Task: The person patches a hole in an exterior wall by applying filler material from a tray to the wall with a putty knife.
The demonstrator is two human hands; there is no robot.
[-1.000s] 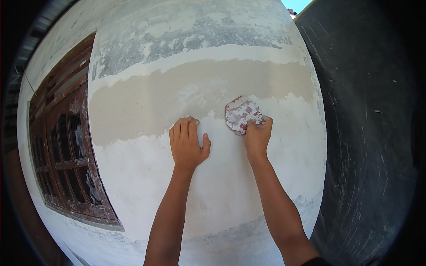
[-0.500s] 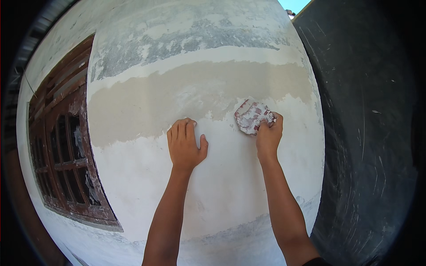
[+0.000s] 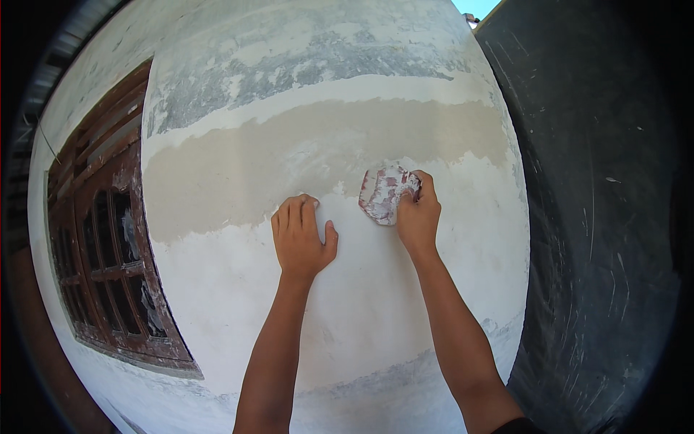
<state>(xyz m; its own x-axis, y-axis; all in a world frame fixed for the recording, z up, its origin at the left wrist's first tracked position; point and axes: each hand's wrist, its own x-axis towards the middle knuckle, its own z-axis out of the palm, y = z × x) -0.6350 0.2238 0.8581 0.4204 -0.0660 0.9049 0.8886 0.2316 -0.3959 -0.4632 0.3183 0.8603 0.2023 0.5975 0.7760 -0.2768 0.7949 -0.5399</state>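
Observation:
A putty spreader (image 3: 381, 192), a flat reddish piece smeared with white putty, is pinched at its right edge in my right hand (image 3: 419, 220). It lies against or very close to the white wall (image 3: 365, 296), just below a beige-grey band of fresh-looking coating (image 3: 238, 163). My thumb shows on its near face; the other fingers are partly hidden behind it. To its left, my left hand (image 3: 298, 242) rests palm-down on the wall, thumb held apart and fingertips at the band's lower edge. Nothing is in that hand.
A brown wooden window (image 3: 116, 239) with dark panes is set in the wall at the left. Rough grey patches (image 3: 289, 69) run above the band. A dark, scratched panel (image 3: 593, 217) stands along the right side, beyond the wall's edge.
My right hand and the putty spreader have shifted left along the wall, nearer to my left hand. The left hand stays in place.

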